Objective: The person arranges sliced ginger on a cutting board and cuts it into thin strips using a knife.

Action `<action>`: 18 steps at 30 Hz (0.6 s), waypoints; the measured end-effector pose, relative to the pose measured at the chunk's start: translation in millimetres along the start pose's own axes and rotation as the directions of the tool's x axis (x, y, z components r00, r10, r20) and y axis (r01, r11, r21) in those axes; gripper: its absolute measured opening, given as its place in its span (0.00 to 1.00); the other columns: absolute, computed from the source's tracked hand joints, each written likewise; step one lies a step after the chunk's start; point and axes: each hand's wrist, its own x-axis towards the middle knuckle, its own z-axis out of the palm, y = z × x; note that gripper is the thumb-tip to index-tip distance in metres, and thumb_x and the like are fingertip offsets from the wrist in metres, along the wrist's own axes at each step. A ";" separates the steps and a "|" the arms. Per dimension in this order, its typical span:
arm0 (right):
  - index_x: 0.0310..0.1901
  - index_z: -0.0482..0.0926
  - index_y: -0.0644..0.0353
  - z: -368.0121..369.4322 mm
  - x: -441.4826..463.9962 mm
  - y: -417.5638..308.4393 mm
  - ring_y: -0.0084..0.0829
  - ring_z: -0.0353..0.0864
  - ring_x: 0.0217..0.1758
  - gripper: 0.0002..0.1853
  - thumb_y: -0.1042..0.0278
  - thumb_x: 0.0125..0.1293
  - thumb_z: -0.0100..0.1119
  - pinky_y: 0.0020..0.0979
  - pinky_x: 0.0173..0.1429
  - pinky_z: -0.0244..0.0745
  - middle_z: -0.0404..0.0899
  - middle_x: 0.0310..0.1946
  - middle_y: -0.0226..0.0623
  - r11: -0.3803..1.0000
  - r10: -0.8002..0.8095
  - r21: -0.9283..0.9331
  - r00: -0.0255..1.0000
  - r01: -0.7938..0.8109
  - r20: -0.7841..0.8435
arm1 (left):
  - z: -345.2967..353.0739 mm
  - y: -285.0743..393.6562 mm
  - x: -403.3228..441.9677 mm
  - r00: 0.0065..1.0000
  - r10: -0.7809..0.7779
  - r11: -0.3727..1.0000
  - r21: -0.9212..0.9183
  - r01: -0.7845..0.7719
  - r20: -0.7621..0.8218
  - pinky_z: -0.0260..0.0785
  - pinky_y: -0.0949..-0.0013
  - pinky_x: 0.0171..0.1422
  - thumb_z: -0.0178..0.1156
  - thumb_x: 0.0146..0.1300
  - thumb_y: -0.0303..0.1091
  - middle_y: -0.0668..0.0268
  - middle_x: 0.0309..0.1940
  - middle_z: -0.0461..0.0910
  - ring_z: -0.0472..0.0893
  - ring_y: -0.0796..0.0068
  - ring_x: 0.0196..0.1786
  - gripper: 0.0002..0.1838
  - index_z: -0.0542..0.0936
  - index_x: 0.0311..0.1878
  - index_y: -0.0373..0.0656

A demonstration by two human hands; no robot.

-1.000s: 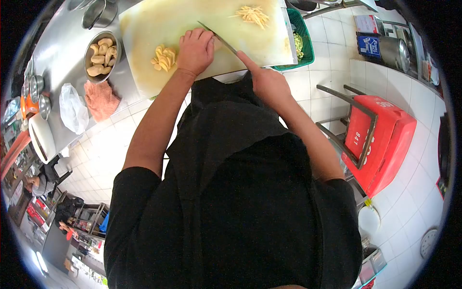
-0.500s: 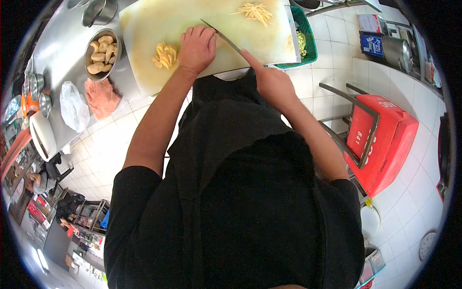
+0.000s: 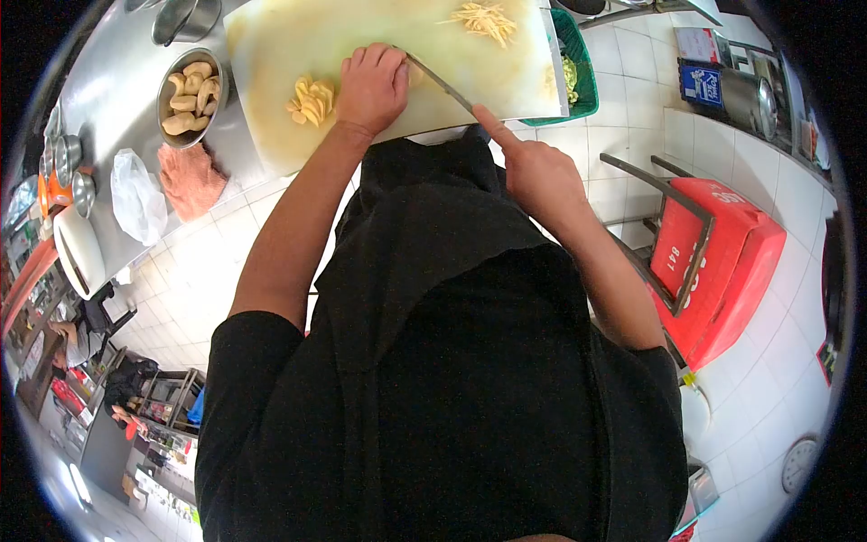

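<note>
My right hand [image 3: 542, 176] is closed on the handle of a knife [image 3: 438, 81], its index finger stretched along the blade's back. The blade slants over the cutting board [image 3: 388, 23], its tip by the fingers of my left hand [image 3: 372, 90]. With bent fingers, my left hand presses down on the board. A pale yellow piece of ginger [image 3: 415, 76] shows partly beside it, against the blade; the rest is hidden. Left of that hand lies a pile of ginger slices [image 3: 312, 101]. Thin ginger strips [image 3: 486, 22] are heaped near the board's far right corner.
On the steel counter, a metal bowl [image 3: 166, 113] holds several peeled ginger pieces, with a metal pot [image 3: 188, 23] behind. A reddish cloth [image 3: 191, 181] and plastic bag [image 3: 137, 199] lie nearer. Right of the board is a green basket [image 3: 585, 90]; farther right, a red box [image 3: 722, 262].
My right hand has moved right and back toward my body, drawing the knife along. My left hand stays at nearly the same spot.
</note>
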 end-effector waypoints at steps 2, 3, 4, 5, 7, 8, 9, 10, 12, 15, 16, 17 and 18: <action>0.85 0.56 0.26 4.8 3.2 1.8 0.54 0.89 0.36 0.45 0.75 0.69 0.53 0.54 0.43 0.83 0.87 0.34 0.54 1.000 -0.020 0.009 0.999 0.020 -0.041 | 0.3 -0.2 0.0 1.000 -0.002 1.000 -0.005 0.002 0.001 0.68 0.51 0.57 0.63 0.68 0.36 0.64 0.48 0.81 0.78 0.55 0.53 0.08 0.82 0.48 0.49; 0.85 0.56 0.26 10.7 6.3 3.6 0.55 0.89 0.35 0.43 0.73 0.72 0.53 0.55 0.41 0.82 0.87 0.32 0.54 0.999 -0.039 0.017 0.996 0.041 -0.083 | 0.9 -0.8 0.4 1.000 0.001 1.000 -0.010 -0.001 -0.004 0.68 0.51 0.57 0.62 0.68 0.37 0.64 0.48 0.81 0.78 0.55 0.53 0.08 0.82 0.48 0.49; 0.85 0.56 0.26 17.2 10.0 5.5 0.56 0.88 0.33 0.41 0.72 0.75 0.53 0.56 0.39 0.81 0.86 0.30 0.54 0.998 -0.058 0.025 0.990 0.061 -0.126 | 1.0 -1.2 0.4 1.000 0.004 1.000 -0.014 -0.004 -0.009 0.68 0.51 0.57 0.62 0.69 0.37 0.64 0.48 0.81 0.78 0.55 0.53 0.08 0.82 0.48 0.49; 0.85 0.55 0.25 24.8 17.0 6.3 0.56 0.88 0.34 0.41 0.71 0.75 0.52 0.56 0.40 0.81 0.86 0.30 0.54 0.997 -0.058 0.036 0.989 0.063 -0.136 | 0.8 -1.4 0.2 1.000 0.004 1.000 -0.008 -0.004 -0.006 0.68 0.51 0.57 0.62 0.69 0.37 0.64 0.48 0.81 0.78 0.55 0.53 0.08 0.82 0.48 0.49; 0.85 0.54 0.24 39.2 34.2 6.2 0.56 0.89 0.35 0.40 0.70 0.77 0.51 0.56 0.40 0.81 0.87 0.31 0.55 0.996 -0.053 0.057 0.986 0.063 -0.159 | 1.8 -1.5 0.7 1.000 0.008 1.000 0.001 -0.008 -0.002 0.68 0.51 0.57 0.62 0.69 0.37 0.64 0.48 0.81 0.78 0.54 0.53 0.08 0.82 0.48 0.49; 0.85 0.54 0.24 42.3 40.3 6.1 0.56 0.89 0.35 0.40 0.69 0.77 0.51 0.56 0.40 0.81 0.87 0.31 0.56 0.996 -0.042 0.074 0.988 0.054 -0.150 | 1.9 -1.3 1.4 1.000 0.002 1.000 0.003 -0.002 0.004 0.68 0.51 0.57 0.62 0.69 0.37 0.64 0.48 0.81 0.78 0.54 0.53 0.08 0.82 0.48 0.49; 0.85 0.53 0.23 44.0 45.3 5.4 0.56 0.89 0.36 0.40 0.69 0.78 0.50 0.56 0.40 0.81 0.87 0.32 0.56 0.995 -0.032 0.090 0.990 0.045 -0.141 | 1.7 -0.8 1.0 1.000 -0.005 1.000 0.005 0.005 0.010 0.68 0.51 0.58 0.62 0.69 0.37 0.64 0.48 0.81 0.78 0.54 0.53 0.08 0.82 0.48 0.49; 0.85 0.52 0.23 43.7 47.5 5.2 0.56 0.89 0.36 0.39 0.68 0.78 0.50 0.56 0.40 0.81 0.87 0.32 0.56 0.994 -0.024 0.105 0.991 0.038 -0.131 | 1.6 -0.5 1.2 1.000 -0.013 1.000 0.007 0.013 0.015 0.68 0.51 0.58 0.62 0.69 0.37 0.64 0.48 0.81 0.78 0.54 0.53 0.08 0.82 0.48 0.49; 0.85 0.52 0.22 36.3 44.9 3.8 0.56 0.89 0.36 0.40 0.68 0.78 0.50 0.56 0.41 0.81 0.87 0.33 0.57 0.996 -0.021 0.083 0.993 0.031 -0.113 | 0.1 0.5 0.7 1.000 -0.021 1.000 0.011 0.021 0.021 0.68 0.50 0.58 0.62 0.69 0.37 0.64 0.48 0.81 0.78 0.54 0.53 0.08 0.82 0.48 0.49; 0.86 0.51 0.23 18.0 27.7 0.2 0.56 0.90 0.37 0.46 0.73 0.71 0.52 0.56 0.42 0.83 0.88 0.35 0.56 0.998 -0.011 0.055 0.998 0.014 -0.060 | -1.4 0.6 1.7 0.999 -0.023 1.000 0.022 0.022 0.032 0.68 0.50 0.58 0.62 0.69 0.37 0.64 0.48 0.81 0.78 0.54 0.54 0.08 0.82 0.49 0.50; 0.86 0.51 0.23 11.9 19.2 -0.4 0.55 0.90 0.38 0.49 0.75 0.67 0.53 0.55 0.43 0.84 0.88 0.35 0.56 0.999 -0.007 0.045 0.999 0.008 -0.036 | -1.8 0.5 0.8 0.999 -0.025 0.999 0.027 0.024 0.037 0.68 0.50 0.58 0.62 0.69 0.37 0.64 0.48 0.81 0.78 0.54 0.54 0.08 0.82 0.49 0.50; 0.86 0.51 0.23 5.4 11.5 -1.4 0.55 0.90 0.38 0.49 0.75 0.67 0.53 0.55 0.43 0.84 0.88 0.35 0.55 0.999 0.007 0.034 1.000 -0.007 -0.009 | -1.7 0.4 0.2 0.999 -0.025 1.000 0.013 0.024 0.034 0.68 0.50 0.59 0.62 0.70 0.38 0.64 0.48 0.81 0.78 0.55 0.54 0.08 0.82 0.49 0.50; 0.86 0.51 0.24 -0.8 4.1 -2.2 0.55 0.90 0.38 0.49 0.75 0.67 0.53 0.55 0.43 0.84 0.88 0.34 0.55 0.999 0.021 0.023 1.000 -0.022 0.018 | -1.4 0.3 -0.2 0.999 -0.024 1.000 -0.001 0.024 0.030 0.68 0.50 0.59 0.62 0.70 0.38 0.64 0.49 0.81 0.78 0.55 0.54 0.08 0.82 0.49 0.50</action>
